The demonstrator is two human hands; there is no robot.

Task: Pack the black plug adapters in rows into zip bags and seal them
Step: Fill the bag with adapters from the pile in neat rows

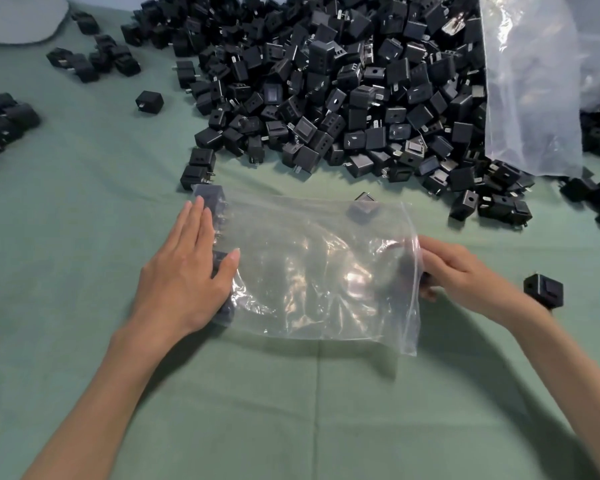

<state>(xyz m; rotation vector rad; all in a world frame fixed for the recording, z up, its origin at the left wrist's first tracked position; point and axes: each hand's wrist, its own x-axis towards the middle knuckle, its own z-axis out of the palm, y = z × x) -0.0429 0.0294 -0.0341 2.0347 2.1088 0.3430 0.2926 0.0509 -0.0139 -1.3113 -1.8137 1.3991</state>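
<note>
Surface: green cloth surface (291, 410) filled our view, with a crease running down its middle.
Loose stock: we saw a heap of black plug adapters (343, 84) spread from 11 to 2 o'clock, and smaller clusters (4, 119) lay out at 9 and 10 o'clock.
Big bag: a large clear bag (534, 81) lay over the heap at 2 o'clock.
Zip bag: the zip bag (319, 271) lay flat at centre, just below the heap, its mouth toward 3 o'clock.
Packed row: we made out a row of adapters (219, 216) inside its 9 o'clock end.
Left hand: the left hand (184, 271) lay flat with straight fingers, pressing on that end over the row.
Right hand: the right hand (461, 271) pinched the mouth edge with curled fingers. We could not tell what the dark shape at its fingertips was.
Strays: one adapter (362, 206) sat at the bag's 12 o'clock edge, and a lone adapter (543, 291) stood beside the right wrist.
</note>
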